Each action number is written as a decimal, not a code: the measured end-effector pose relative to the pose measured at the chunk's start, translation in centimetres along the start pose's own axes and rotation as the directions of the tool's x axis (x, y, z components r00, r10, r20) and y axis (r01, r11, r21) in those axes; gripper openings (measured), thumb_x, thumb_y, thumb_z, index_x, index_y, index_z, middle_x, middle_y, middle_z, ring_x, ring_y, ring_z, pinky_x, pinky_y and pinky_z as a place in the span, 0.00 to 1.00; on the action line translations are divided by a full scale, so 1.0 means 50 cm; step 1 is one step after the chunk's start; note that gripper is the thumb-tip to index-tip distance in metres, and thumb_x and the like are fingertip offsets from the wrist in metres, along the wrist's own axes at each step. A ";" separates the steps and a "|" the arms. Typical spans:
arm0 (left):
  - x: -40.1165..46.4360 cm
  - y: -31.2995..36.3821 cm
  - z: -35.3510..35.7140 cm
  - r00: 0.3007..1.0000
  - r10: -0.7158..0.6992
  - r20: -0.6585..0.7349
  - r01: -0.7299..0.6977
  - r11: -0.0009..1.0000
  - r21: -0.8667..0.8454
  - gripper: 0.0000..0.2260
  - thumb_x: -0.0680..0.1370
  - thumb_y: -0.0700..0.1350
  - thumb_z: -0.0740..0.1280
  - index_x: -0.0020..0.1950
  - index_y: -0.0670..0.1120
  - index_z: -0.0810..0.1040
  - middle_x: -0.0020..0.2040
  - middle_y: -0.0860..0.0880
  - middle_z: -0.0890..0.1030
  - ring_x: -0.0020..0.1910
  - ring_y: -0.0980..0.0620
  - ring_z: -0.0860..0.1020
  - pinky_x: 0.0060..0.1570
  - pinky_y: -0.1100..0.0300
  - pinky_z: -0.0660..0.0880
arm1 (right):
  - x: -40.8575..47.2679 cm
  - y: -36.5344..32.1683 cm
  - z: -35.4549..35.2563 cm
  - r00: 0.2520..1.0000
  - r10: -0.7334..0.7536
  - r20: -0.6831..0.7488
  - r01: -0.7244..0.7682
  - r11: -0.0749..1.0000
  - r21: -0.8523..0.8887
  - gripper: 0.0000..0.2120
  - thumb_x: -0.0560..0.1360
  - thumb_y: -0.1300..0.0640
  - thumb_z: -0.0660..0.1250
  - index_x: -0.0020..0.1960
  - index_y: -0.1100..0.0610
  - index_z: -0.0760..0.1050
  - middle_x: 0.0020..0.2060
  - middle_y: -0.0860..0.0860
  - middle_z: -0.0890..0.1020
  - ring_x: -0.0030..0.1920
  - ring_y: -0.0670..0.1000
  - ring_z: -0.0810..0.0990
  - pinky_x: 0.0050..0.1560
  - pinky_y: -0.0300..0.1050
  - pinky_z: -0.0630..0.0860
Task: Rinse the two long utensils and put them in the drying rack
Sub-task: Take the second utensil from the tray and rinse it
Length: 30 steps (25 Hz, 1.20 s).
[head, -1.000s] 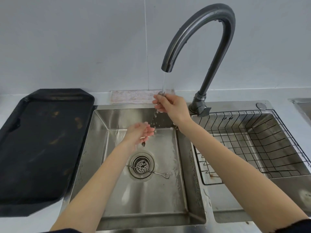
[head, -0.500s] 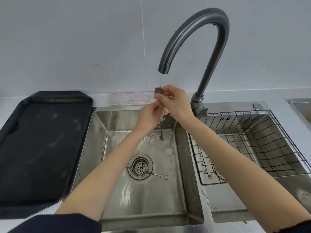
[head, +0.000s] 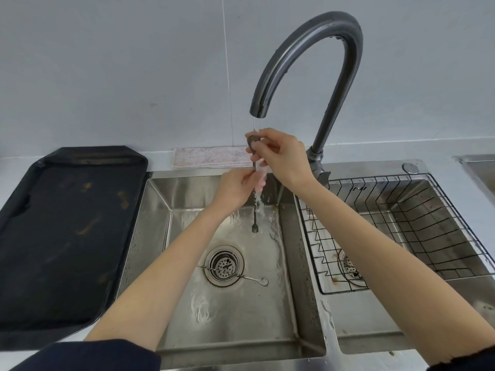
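A thin long metal utensil (head: pixel 254 215) hangs upright under the running tap (head: pixel 308 49), its small forked tip pointing down over the left sink basin (head: pixel 160 236). My right hand (head: pixel 278 159) pinches its top end just below the spout. Lower down, my left hand (head: pixel 235 188) has its fingers closed around the utensil's shaft, and water runs over them. A second long utensil (head: pixel 241 275) with a twisted handle and a small round end lies across the drain strainer. The wire drying rack (head: pixel 401 226) sits in the right basin, with nothing visible in it.
A black tray (head: pixel 61 231) lies on the counter left of the sink. A folded cloth (head: pixel 209 158) rests behind the basin against the wall. Another steel rim (head: pixel 479 167) shows at the far right edge.
My left hand has risen from low in the basin to the utensil's shaft under the stream. My right hand has stayed at the top end.
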<state>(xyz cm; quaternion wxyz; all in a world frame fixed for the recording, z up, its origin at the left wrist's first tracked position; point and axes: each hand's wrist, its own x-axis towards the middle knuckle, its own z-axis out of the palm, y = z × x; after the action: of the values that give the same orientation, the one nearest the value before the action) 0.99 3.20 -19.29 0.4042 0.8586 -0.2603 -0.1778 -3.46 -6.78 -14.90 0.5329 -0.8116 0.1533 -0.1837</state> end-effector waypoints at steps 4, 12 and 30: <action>-0.001 0.023 -0.001 0.998 -0.012 0.065 0.015 0.999 -0.038 0.18 0.81 0.44 0.51 0.52 0.38 0.79 0.46 0.43 0.84 0.42 0.53 0.78 0.50 0.61 0.74 | 0.001 -0.005 0.001 1.000 -0.022 -0.013 0.022 0.998 -0.061 0.10 0.77 0.57 0.62 0.46 0.60 0.81 0.34 0.49 0.82 0.26 0.35 0.76 0.35 0.27 0.73; 0.019 0.039 -0.029 0.996 0.062 0.067 -0.059 0.997 -0.048 0.14 0.81 0.42 0.53 0.58 0.39 0.76 0.49 0.41 0.83 0.49 0.47 0.80 0.58 0.52 0.75 | -0.049 0.063 -0.010 0.994 0.112 -0.017 -0.114 0.988 -0.101 0.14 0.80 0.60 0.56 0.62 0.55 0.74 0.47 0.50 0.81 0.33 0.40 0.76 0.32 0.28 0.72; 0.013 0.094 -0.058 0.994 0.064 0.093 -0.041 0.973 -0.227 0.15 0.80 0.46 0.56 0.57 0.38 0.76 0.47 0.46 0.82 0.40 0.57 0.80 0.43 0.66 0.77 | -0.128 0.207 0.066 0.876 0.462 0.140 -0.400 0.858 -0.323 0.12 0.77 0.55 0.63 0.50 0.61 0.81 0.41 0.58 0.84 0.28 0.43 0.71 0.27 0.33 0.66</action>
<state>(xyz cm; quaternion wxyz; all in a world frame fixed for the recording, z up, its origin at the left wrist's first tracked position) 1.60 2.05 -13.89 0.4899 0.7902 -0.2808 -0.2380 -8.16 -5.25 -26.52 0.4518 -0.8389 0.2990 0.0524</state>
